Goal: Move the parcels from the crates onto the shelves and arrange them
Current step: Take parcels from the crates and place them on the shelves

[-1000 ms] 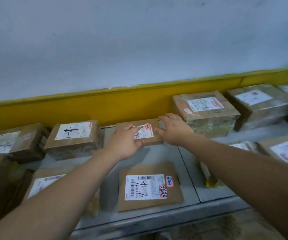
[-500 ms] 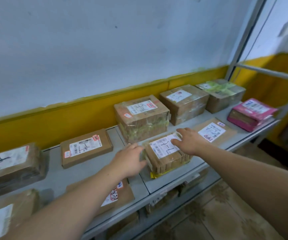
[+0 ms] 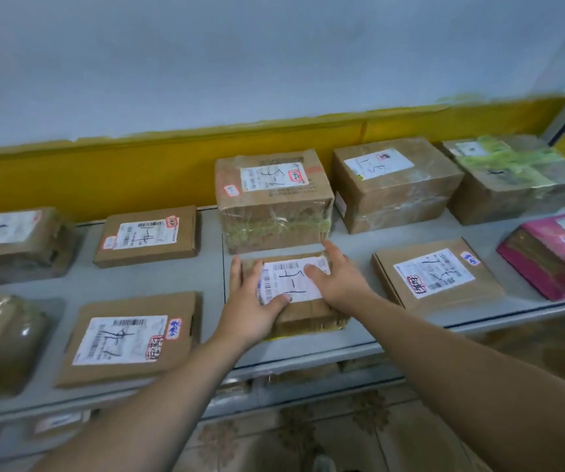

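My left hand (image 3: 250,301) and right hand (image 3: 338,281) have left the flat brown cardboard box (image 3: 146,235). My fingers now clasp the small taped brown cardboard parcel (image 3: 287,281) at the grey shelf's (image 3: 213,277) front edge, probably to square it.

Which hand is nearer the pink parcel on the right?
Right. The right hand holds the right side of the small parcel, left of the pink parcel; the left hand holds its left side, farther off.
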Available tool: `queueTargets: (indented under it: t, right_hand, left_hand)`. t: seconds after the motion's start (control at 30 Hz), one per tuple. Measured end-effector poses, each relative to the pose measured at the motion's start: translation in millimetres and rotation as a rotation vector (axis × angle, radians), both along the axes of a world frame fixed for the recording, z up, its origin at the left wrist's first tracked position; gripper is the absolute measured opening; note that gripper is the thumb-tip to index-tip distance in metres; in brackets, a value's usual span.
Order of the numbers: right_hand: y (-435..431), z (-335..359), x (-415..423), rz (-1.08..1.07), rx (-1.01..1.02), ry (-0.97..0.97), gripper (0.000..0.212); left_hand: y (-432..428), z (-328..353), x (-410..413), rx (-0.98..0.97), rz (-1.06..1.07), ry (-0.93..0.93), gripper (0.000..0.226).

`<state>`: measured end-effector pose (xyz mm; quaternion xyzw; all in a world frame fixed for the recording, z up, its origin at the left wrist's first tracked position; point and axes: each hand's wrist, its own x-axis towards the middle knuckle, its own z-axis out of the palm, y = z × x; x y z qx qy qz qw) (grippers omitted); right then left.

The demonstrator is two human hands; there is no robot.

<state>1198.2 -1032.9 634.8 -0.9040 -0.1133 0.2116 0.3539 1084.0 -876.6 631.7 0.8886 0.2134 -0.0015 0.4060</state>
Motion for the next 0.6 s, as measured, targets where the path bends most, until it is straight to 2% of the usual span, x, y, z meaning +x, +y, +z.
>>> queueTargets:
  t: [0.13,0.43,0.6]
  right_hand:
    - [-1.5,-8.6,0.1,-0.017,0.06,0.027,0.068]
    - [-4.2,-7.0,-10.6,0.006,-0.003,-0.012,0.065]
    - [-12.5,10.9,-12.7,0.075,-0.09,-0.051,0.07]
  left_hand:
    - [-5.6,1.2,-5.0,-0.015,0.061,0.014,0.087]
    - [-8.7,0.9,-15.9,0.071,0.014,0.074,0.087]
    - [3.1,13.2,-6.4,0.381,-0.088,0.152,0.08]
